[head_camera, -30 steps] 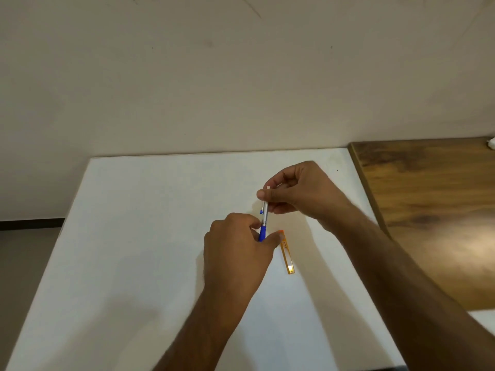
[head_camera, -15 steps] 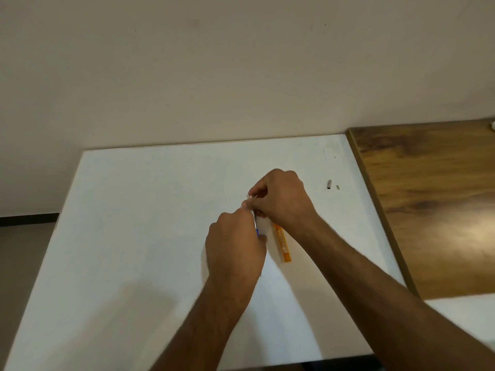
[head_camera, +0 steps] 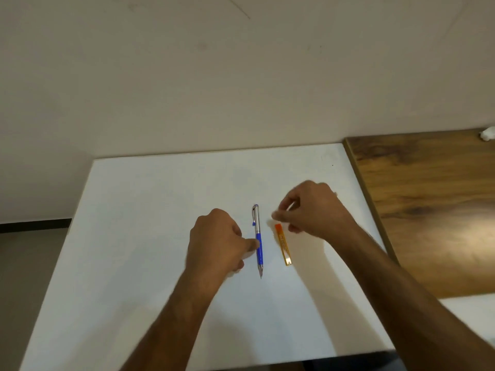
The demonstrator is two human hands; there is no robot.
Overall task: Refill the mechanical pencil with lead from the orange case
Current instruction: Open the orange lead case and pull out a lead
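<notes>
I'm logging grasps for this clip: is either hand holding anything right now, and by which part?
The mechanical pencil lies on the white table; the left hand only touches its blue grip. Whether the right hand pinches anything cannot be told.

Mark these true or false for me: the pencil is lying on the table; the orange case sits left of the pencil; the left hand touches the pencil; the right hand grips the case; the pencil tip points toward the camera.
1. The pencil lies flat on the white table. True.
2. The case sits left of the pencil. False: it lies to its right, apart from it.
3. The left hand touches the pencil. True, at the blue grip.
4. The right hand grips the case. False: it is above the case's far end, not holding it.
5. The tip points toward the camera. True.
</notes>
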